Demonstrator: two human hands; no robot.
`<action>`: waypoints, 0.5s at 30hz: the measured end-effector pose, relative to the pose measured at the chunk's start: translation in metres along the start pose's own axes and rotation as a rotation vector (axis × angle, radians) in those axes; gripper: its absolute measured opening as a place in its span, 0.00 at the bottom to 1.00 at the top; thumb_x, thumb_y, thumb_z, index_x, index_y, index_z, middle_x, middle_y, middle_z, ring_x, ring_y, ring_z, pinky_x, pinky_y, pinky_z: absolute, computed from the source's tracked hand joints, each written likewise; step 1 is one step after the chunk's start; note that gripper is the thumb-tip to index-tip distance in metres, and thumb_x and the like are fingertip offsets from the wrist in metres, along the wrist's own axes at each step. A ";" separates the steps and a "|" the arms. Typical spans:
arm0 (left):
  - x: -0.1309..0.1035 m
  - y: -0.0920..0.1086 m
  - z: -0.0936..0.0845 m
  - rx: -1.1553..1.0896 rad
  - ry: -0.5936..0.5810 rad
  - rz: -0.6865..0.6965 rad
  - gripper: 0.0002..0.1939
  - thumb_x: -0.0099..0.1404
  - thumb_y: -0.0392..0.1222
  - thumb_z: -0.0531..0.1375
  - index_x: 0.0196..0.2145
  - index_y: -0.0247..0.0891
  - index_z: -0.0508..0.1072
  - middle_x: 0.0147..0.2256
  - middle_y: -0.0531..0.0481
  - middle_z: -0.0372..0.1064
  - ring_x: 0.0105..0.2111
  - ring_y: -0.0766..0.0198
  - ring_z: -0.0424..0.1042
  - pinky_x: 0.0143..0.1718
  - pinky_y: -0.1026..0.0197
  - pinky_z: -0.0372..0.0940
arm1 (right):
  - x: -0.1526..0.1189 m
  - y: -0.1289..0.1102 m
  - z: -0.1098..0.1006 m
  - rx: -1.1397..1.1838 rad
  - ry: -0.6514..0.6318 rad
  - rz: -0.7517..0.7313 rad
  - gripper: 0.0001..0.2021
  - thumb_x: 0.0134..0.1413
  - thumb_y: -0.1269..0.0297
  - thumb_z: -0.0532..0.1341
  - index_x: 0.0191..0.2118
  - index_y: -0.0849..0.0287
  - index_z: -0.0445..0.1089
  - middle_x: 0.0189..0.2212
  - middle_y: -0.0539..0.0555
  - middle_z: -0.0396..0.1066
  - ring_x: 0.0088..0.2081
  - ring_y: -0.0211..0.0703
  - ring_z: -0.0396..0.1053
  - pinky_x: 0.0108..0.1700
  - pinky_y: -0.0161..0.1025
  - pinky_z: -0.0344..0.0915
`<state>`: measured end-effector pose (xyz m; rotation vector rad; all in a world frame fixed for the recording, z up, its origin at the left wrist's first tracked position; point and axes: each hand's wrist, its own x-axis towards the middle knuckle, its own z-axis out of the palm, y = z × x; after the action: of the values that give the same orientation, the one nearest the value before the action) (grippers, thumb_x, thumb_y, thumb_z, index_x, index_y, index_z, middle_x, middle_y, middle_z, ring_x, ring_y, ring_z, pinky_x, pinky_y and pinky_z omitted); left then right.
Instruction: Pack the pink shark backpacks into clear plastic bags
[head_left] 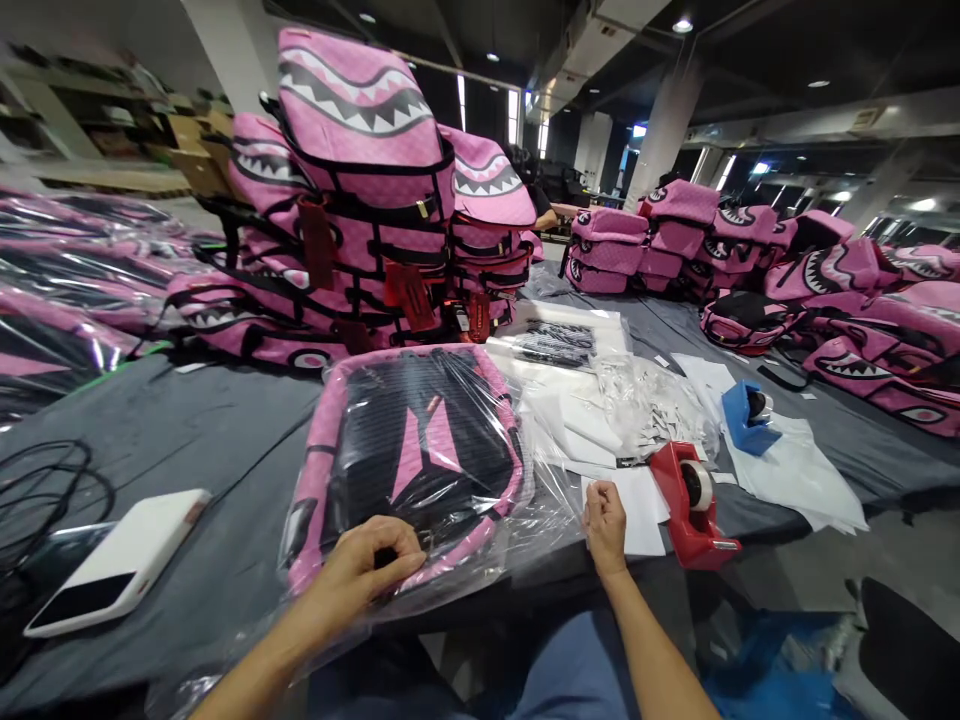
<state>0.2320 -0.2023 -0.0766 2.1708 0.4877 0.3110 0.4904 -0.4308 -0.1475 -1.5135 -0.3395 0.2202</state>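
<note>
A pink and black backpack [431, 440] lies flat inside a clear plastic bag [544, 490] at the table's front edge. My left hand [382, 555] rests at the bag's near edge, thumb and fingers pinched together; what they grip is too small to make out. Raised right of the backpack, my right hand [604, 520] has its fingers closed on the loose plastic of the bag. White paper sheets [637, 505] lie just beyond and beside it. A red tape dispenser [690, 510] stands to its right.
Stacked pink backpacks [360, 130] rise behind, with more [847, 290] at the right. A blue tape dispenser [748, 418] sits on white sheets. Small packets [664, 410] lie mid-table. At the left are a white device [124, 560], black cables [64, 490] and wrapped backpacks [75, 270].
</note>
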 end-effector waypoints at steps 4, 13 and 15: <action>0.006 0.000 0.002 -0.101 -0.055 -0.038 0.24 0.59 0.62 0.61 0.18 0.41 0.69 0.28 0.48 0.74 0.33 0.57 0.71 0.39 0.58 0.65 | 0.005 -0.002 0.004 -0.049 -0.012 0.055 0.26 0.47 0.33 0.63 0.29 0.53 0.59 0.15 0.39 0.51 0.15 0.33 0.50 0.17 0.32 0.51; 0.002 -0.015 0.007 -0.051 -0.027 0.017 0.27 0.60 0.67 0.59 0.18 0.41 0.69 0.27 0.48 0.74 0.32 0.58 0.72 0.38 0.61 0.65 | -0.004 -0.070 -0.147 -0.387 0.360 -0.173 0.22 0.43 0.42 0.69 0.31 0.58 0.71 0.26 0.50 0.71 0.28 0.41 0.66 0.34 0.37 0.65; 0.000 -0.025 0.009 -0.033 -0.030 0.003 0.29 0.57 0.71 0.58 0.20 0.41 0.72 0.29 0.49 0.75 0.33 0.58 0.72 0.37 0.63 0.66 | -0.009 -0.081 -0.185 -0.485 0.444 -0.164 0.23 0.39 0.40 0.70 0.28 0.58 0.73 0.25 0.52 0.72 0.28 0.42 0.66 0.34 0.39 0.63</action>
<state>0.2293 -0.1952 -0.1015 2.1410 0.4591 0.2854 0.5417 -0.6112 -0.0716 -1.9453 -0.1618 -0.3520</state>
